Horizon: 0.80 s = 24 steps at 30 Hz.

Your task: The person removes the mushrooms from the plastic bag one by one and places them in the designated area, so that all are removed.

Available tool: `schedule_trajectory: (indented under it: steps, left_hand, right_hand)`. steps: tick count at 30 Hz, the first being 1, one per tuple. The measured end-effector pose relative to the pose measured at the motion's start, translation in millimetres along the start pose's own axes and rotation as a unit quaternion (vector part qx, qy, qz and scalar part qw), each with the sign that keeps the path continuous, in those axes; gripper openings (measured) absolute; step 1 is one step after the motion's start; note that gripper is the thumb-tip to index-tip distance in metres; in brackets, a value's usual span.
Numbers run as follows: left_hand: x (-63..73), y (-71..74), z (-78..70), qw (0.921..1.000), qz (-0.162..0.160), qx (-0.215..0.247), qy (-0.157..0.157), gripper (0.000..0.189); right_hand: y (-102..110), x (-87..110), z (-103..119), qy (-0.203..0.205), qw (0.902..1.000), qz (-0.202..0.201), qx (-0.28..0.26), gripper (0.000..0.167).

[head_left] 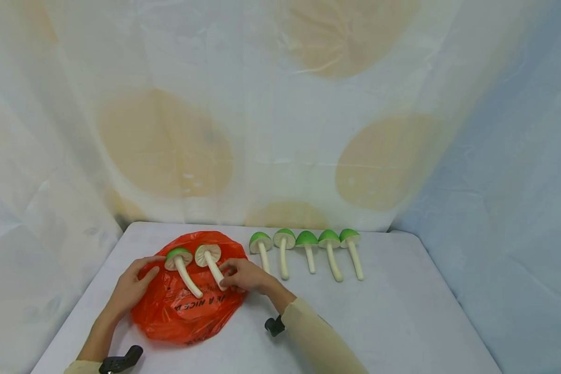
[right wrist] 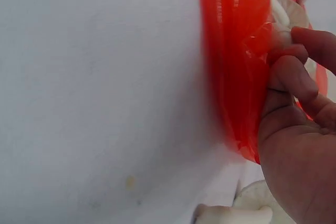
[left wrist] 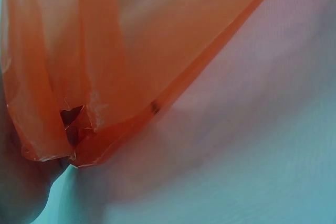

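Observation:
Two toy mushrooms lie on a crumpled red plastic bag (head_left: 201, 324): a green-capped left one (head_left: 187, 279) and a right one (head_left: 210, 259) with its pale underside showing. My left hand (head_left: 133, 283) rests at the bag's left edge, thumb and index finger extended, the index fingertip beside the left cap. My right hand (head_left: 245, 275) reaches over the bag's right side and pinches the right mushroom near its stem end. Red plastic (right wrist: 231, 56) runs under that hand in the right wrist view. Only part of the left hand (left wrist: 23, 187) shows beside the bag in the left wrist view.
Several green-capped mushrooms (head_left: 307, 239) stand in a row to the right of the bag, caps toward the back, stems toward me. All lie on a white table (head_left: 402, 311). A pale curtain (head_left: 280, 119) with tan circles hangs behind and along both sides.

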<state>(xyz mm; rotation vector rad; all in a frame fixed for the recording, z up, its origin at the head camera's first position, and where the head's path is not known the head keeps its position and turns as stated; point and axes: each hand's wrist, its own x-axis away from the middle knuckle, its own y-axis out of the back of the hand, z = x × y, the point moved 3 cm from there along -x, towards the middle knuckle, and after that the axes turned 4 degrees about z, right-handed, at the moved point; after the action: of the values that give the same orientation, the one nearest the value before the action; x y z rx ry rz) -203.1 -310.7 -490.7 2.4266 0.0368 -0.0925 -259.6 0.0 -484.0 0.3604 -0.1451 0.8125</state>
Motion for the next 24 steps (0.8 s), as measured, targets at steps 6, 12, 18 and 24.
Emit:
schedule_trajectory:
  steps: [6,12,18,24]
  left_hand:
    - [-0.9,-0.6,-1.7,1.0,0.0,0.004,0.003,0.042]
    - [-2.1,-0.5,-2.5,1.0,0.003,0.004,0.007,0.043]
    - [-2.2,-1.3,-3.7,0.9998,0.009,0.006,0.016,0.045]
    - [-2.5,-1.0,-1.6,0.9997,0.013,0.005,0.02,0.046]
  right_hand:
    - [5.4,4.4,8.1,0.007,0.9999,-0.001,-0.014,0.028]
    - [9.3,6.6,10.1,0.019,0.9994,0.019,-0.023,0.027]
    - [15.1,14.5,11.3,0.031,0.9983,0.044,-0.023,0.026]
    - [20.8,23.8,11.2,0.028,0.9982,0.052,-0.015,0.027]
